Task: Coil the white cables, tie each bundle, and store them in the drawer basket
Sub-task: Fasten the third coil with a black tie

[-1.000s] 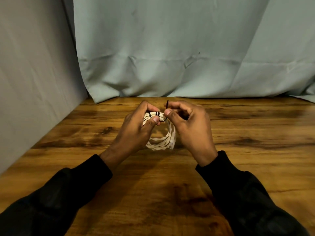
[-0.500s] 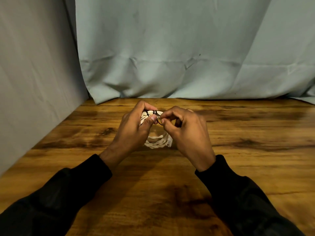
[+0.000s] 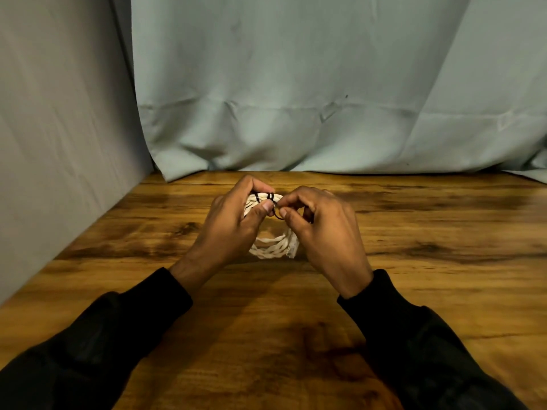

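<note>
A coil of white cable (image 3: 273, 245) stands upright between my hands above the wooden table (image 3: 414, 261). A thin black tie (image 3: 265, 197) is wound round the top of the coil in a few turns. My left hand (image 3: 232, 229) grips the coil's top left, thumb pressed against the wrapped part. My right hand (image 3: 322, 232) pinches the loose end of the black tie between thumb and forefinger, just right of my left thumb. The right side of the coil is hidden behind my right hand. No drawer or basket is in view.
A pale blue-green cloth (image 3: 296, 99) hangs behind the table's far edge. A grey cloth-covered wall (image 3: 59, 128) runs along the left side. Black sleeves cover both my forearms.
The tie's free end stood up above my right fingers a second ago; now it is pulled down and pinched low, beside my left thumb. The coil stays in place.
</note>
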